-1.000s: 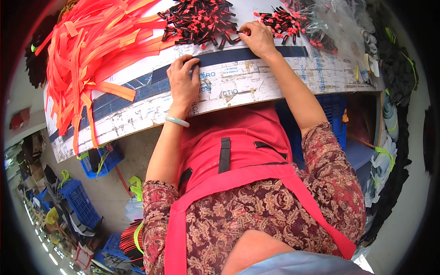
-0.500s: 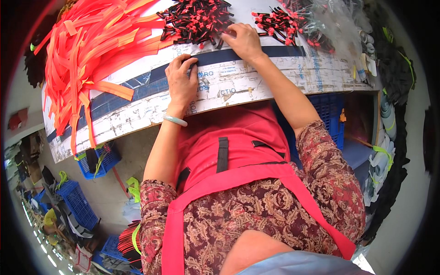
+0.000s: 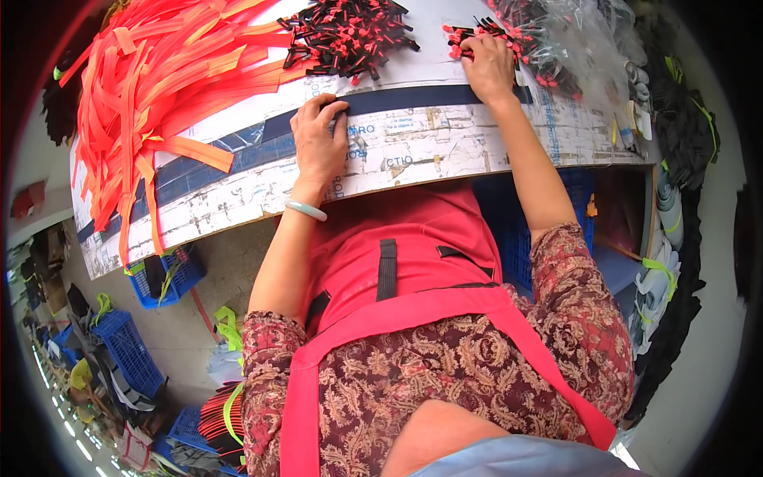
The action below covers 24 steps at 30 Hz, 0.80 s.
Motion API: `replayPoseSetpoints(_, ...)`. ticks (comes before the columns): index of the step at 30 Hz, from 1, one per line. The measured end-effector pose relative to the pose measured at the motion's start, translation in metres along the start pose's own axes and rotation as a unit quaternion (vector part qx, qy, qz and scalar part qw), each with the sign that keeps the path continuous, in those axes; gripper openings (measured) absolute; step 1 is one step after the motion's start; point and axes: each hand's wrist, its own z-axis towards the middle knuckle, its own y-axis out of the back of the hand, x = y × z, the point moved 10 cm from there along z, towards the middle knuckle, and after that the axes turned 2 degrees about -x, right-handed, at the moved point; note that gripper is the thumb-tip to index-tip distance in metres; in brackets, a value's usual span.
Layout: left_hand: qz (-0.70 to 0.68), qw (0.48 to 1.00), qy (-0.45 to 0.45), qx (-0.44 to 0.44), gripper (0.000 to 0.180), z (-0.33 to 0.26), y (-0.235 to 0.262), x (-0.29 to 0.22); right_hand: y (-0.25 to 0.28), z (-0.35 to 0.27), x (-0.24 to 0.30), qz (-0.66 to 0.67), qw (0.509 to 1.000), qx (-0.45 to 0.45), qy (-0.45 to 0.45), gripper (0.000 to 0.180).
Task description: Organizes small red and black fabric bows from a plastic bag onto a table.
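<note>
Fingers (image 3: 478, 46) of right hand (image 3: 491, 70) curl at upper-right pile (image 3: 520, 36); can't tell if pinching. Left hand (image 3: 319, 147) bends its own over dark band (image 3: 413, 97). Looks unfinished: upper-centre pile (image 3: 350, 36), upper-left orange strips (image 3: 151, 103) lie loose.

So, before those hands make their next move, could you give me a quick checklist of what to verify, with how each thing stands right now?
1. Right hand at the smaller black-and-red pile: ok, it is at the near side.
2. A piece in the right hand's grip: cannot tell, the view is too small there.
3. Left hand clear of both black-and-red piles: ok, it is at the dark strip.
4. Smaller pile fully uncovered: not ok, clear plastic film lies over its right part.
5. Orange strips well back from the near edge of the table: not ok, a few ends reach it.
</note>
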Motion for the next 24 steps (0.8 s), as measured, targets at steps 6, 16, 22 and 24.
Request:
replayPoseSetpoints(6,-0.001,1.000,0.003,0.016,0.018,0.002,-0.007,-0.003,-0.034,0.018,0.048,0.180,0.983,-0.007,0.027,0.029)
replayPoseSetpoints(16,-0.001,1.000,-0.001,-0.003,0.018,0.002,-0.001,-0.002,-0.037,-0.009,0.010,0.199,0.966,0.157,-0.049,0.025)
replayPoseSetpoints(22,-0.004,1.000,-0.004,0.002,0.018,0.002,-0.003,-0.003,-0.014,-0.004,0.035,0.243,0.970,-0.024,0.020,0.029)
replayPoseSetpoints(24,-0.006,1.000,-0.005,0.004,0.018,0.003,-0.005,-0.004,-0.022,-0.007,0.042,0.222,0.974,-0.021,0.050,0.027)
